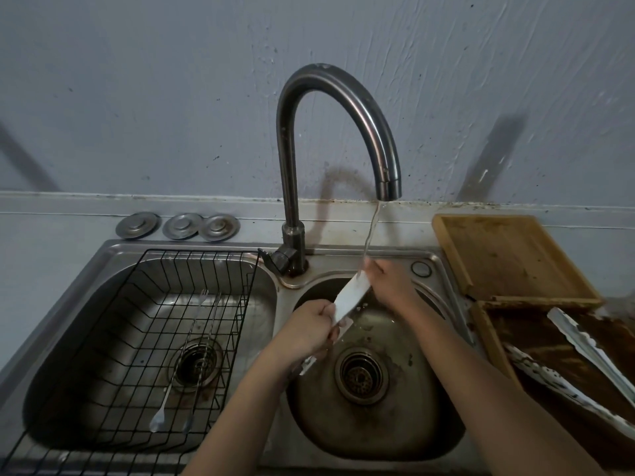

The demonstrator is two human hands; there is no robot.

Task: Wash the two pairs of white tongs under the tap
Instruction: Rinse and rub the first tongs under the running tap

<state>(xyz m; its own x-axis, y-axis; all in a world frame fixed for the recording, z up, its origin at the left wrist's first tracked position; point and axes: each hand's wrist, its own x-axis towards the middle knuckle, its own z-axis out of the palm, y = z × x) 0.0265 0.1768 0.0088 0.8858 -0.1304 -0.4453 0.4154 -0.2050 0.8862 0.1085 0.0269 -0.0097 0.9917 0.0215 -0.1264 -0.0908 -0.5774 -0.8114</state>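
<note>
One pair of white tongs [350, 297] slants over the right sink basin [422, 417], its upper tip under the thin stream of water [372, 231] from the curved tap [347, 97]. My left hand [305, 329] grips the tongs near their lower half. My right hand [388, 281] holds their upper end, with the fingers at the tip where the water lands. A second pair of white tongs [584, 355], speckled with dirt, lies spread apart on a stained wooden tray [494, 341] at the right.
A black wire rack [144, 338] sits in the left basin with two long metal spoons [185, 369] on it. Three metal sink plugs [178, 225] lie behind that basin. Another wooden tray [512, 255] rests at the back right. The tap lever [271, 261] points left.
</note>
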